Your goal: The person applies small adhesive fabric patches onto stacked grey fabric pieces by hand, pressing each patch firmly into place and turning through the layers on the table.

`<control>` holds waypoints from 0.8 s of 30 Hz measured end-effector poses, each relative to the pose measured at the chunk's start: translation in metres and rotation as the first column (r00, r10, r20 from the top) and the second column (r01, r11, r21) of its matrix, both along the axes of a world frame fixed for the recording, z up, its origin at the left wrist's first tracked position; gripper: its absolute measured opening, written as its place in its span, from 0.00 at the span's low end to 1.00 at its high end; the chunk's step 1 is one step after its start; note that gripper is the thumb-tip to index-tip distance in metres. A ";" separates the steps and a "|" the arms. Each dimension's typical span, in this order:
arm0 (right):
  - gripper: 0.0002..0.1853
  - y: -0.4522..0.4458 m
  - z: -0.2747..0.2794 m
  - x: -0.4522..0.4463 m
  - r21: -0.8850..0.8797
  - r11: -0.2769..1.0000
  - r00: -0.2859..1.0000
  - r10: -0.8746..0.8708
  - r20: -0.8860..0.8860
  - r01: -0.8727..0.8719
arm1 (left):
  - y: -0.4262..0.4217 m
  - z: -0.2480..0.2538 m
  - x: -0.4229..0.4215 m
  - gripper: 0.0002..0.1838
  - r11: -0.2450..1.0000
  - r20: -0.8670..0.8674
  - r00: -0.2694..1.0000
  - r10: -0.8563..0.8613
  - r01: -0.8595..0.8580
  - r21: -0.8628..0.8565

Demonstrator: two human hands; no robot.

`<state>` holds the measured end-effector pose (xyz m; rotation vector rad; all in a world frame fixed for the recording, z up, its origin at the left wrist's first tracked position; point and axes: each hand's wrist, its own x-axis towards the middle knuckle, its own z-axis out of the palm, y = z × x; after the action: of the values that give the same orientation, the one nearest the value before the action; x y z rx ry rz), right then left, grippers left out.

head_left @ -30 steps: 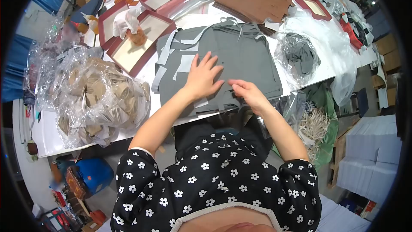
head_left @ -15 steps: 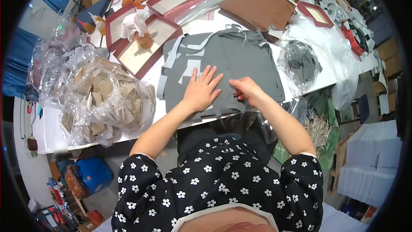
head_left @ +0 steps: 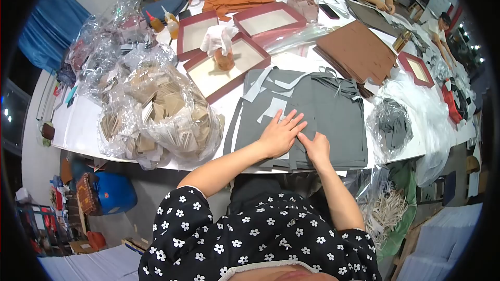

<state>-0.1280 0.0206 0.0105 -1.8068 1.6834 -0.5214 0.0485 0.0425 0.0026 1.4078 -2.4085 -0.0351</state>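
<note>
Grey sheets (head_left: 338, 106) are laid in an overlapping pile at the near edge of the worktop (head_left: 80, 127), directly in front of the body; their longer span seems to be set from left to right along that edge, though the shape is bent by the lens. Both hands are placed on the nearer part of the pile, so most of it is left beyond them and to the right; the left hand (head_left: 283, 134) is rested flat near the middle, its fingers slightly apart and nothing gripped. The right hand (head_left: 315, 148) is held just beside it, nearer the front edge, its thumb angled toward the left fingers; whether anything is pinched there cannot be told. White pieces (head_left: 276, 108) are scattered over the left part of the pile, and to these the left hand is the nearer; the bare right side is more closely neighboured by the right hand. The pile is flanked by a clear bag of brown pieces (head_left: 174, 106) on the left and a bag of dark pieces (head_left: 393, 122) on the right; brown sheets (head_left: 357, 52) are stacked beyond, toward the right.
</note>
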 end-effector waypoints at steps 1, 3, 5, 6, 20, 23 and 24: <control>0.29 0.004 0.010 0.002 -0.006 1.000 1.000 -0.007 -0.016 0.006 | -0.003 0.002 0.001 0.30 1.000 -0.003 1.000 -0.016 0.016 0.000; 0.29 0.011 0.013 0.006 -0.047 0.999 0.996 -0.012 -0.085 0.008 | -0.006 0.008 0.005 0.29 0.999 0.010 0.999 -0.030 0.030 -0.014; 0.28 0.015 0.010 0.008 -0.124 0.992 0.980 -0.015 -0.198 -0.010 | -0.008 0.014 0.005 0.28 0.999 0.001 0.999 -0.033 0.033 -0.012; 0.25 0.018 0.011 0.009 -0.191 0.981 0.976 0.003 -0.219 -0.046 | -0.010 0.015 0.005 0.29 0.999 0.002 1.000 -0.031 0.032 -0.007; 0.11 0.023 -0.010 -0.009 -0.780 0.410 0.810 0.550 -0.203 -0.473 | -0.016 0.007 0.004 0.36 1.000 -0.002 1.000 -0.019 0.019 0.012; 0.14 0.029 -0.020 -0.016 -0.597 0.774 0.965 0.262 -0.002 -0.211 | -0.014 0.009 0.000 0.41 0.996 0.020 0.999 0.036 -0.037 0.078; 0.16 0.032 -0.019 -0.014 -0.575 0.801 0.974 0.225 0.028 -0.168 | -0.013 0.007 -0.002 0.41 0.996 0.014 0.999 0.036 -0.038 0.085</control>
<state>-0.1420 0.0522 -0.0086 -2.2990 1.3278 -1.0916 0.0470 0.0296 0.0098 1.4940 -2.4167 -0.1211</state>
